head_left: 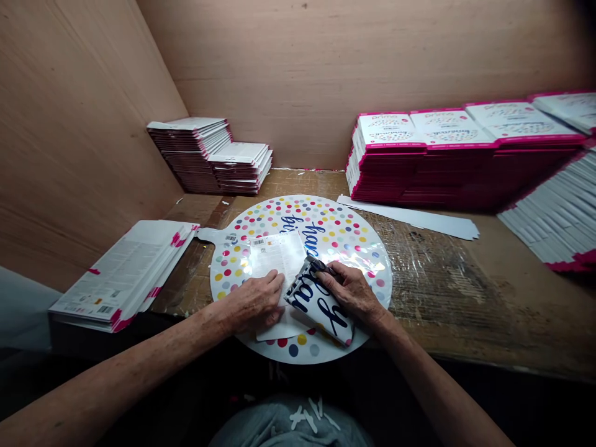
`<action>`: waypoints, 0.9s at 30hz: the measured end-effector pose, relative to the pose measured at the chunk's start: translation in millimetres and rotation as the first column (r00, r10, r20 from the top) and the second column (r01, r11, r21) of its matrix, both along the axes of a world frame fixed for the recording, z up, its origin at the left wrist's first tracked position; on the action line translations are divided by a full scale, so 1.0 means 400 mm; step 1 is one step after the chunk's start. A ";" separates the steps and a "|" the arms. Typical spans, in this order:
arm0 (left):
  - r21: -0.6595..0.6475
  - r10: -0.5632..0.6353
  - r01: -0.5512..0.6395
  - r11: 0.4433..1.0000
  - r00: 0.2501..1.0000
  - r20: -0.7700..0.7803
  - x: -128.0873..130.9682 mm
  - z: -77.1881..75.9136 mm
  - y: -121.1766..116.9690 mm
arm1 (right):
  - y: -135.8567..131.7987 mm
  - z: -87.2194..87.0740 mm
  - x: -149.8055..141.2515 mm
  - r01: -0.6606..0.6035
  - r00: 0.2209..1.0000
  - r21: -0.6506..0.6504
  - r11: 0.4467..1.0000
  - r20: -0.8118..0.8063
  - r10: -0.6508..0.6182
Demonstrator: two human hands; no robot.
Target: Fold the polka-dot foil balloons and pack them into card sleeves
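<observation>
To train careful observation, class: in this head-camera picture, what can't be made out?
Head view only:
The foil balloon's full lettering: its folded end and the right hand hide part of it.
The white sheet's small print: too small to read, and the left hand covers part of the sheet.
The pink-edged stacks: the right edge of the picture cuts them off, and their print is too small to read.

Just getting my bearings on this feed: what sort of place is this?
Probably a small packing booth for party goods: a dotted foil balloon lies on a worn wooden bench, stacks of pink-edged flat packs stand along it, and bare plywood walls box it in.
</observation>
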State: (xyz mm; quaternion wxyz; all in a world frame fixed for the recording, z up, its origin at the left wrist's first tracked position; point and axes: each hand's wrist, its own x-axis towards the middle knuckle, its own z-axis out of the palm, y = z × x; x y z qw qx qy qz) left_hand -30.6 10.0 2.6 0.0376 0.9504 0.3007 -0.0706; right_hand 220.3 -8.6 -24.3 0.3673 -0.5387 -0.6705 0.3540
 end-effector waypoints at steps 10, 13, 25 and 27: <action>0.014 0.082 -0.081 0.997 0.988 -0.133 0.015 0.040 0.005 | -0.037 0.035 -0.051 0.010 0.999 0.154 0.988 0.045 -0.017; 0.039 0.176 -0.174 0.984 0.982 -0.065 0.011 0.040 0.014 | -0.046 0.041 -0.089 0.055 0.967 0.190 0.980 0.236 -0.100; 0.215 0.132 -0.122 0.969 0.991 -0.032 0.015 0.094 0.064 | 0.025 0.041 -0.094 0.054 0.876 0.024 0.998 0.479 -0.059; 0.253 0.125 -0.114 0.961 0.992 -0.028 0.014 0.102 0.068 | 0.037 0.055 -0.100 0.082 0.840 -0.022 0.996 0.539 -0.057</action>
